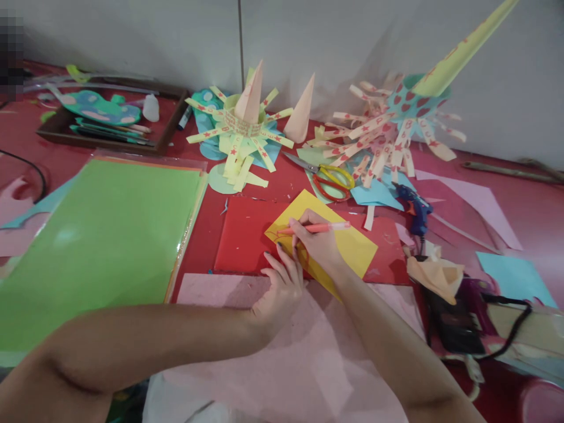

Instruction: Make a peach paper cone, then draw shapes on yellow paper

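Observation:
My right hand [318, 242] is closed around an orange-red pen [328, 227], its tip resting on a yellow sheet of paper [352, 247]. The yellow sheet lies at an angle on a red sheet [242, 235]. My left hand [282, 288] rests with fingers spread, fingertips pressing the near edge of the yellow and red sheets. A pale pink sheet [299, 352] lies under both forearms.
A stack of green paper in plastic [97, 241] lies to the left. Scissors with yellow-red handles [330, 179], a blue glue gun [414, 211], paper cone-and-strip crafts [244, 129] [396, 126] and a brown tray [106, 117] sit further back. Cables and paper scraps crowd the right.

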Motion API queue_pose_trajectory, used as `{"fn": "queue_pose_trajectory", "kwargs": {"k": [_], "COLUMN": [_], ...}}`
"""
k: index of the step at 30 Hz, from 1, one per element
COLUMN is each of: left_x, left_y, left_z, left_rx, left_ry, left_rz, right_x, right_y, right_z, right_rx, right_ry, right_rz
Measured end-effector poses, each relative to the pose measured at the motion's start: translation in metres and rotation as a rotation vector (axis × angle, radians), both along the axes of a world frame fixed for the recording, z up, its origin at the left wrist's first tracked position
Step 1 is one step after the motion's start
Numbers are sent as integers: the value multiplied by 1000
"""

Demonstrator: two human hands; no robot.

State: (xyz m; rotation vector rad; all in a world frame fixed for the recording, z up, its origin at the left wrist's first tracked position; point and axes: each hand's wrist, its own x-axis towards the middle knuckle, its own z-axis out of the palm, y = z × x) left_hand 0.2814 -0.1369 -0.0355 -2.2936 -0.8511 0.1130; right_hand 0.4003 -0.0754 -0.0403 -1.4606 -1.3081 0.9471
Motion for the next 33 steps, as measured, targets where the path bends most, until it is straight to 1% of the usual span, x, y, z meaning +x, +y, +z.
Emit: {"fn": "queue_pose_trajectory", "kwargs": {"k": [6, 12, 19, 23, 26, 28, 33], "left_x": [0, -1, -1, 0, 0, -1, -1], "left_y": [0, 1, 0, 1, 1, 1, 1], "left_z": [0, -1, 1, 2, 3, 3, 1], "left_rx": [-11, -8, -77, -47, -26, -39, -64], "left_ry": [25, -1, -64, -29, -10, -13, -65], "left_rz": [12, 10, 6, 1, -7, -4, -5], "right_x": [0, 0, -1, -1, -1, -1, -1], "right_y": [0, 0, -1, -1, -1, -1, -2], "right_z": [2, 2, 2, 2, 2, 2, 1], "right_rx": [21, 21, -17, 4, 18, 22, 50], "right_ry": [-41, -48, -3, -44, -57, -62, -80], "right_rz": [-44, -65, -26, -72, -75, -74, -125]}}
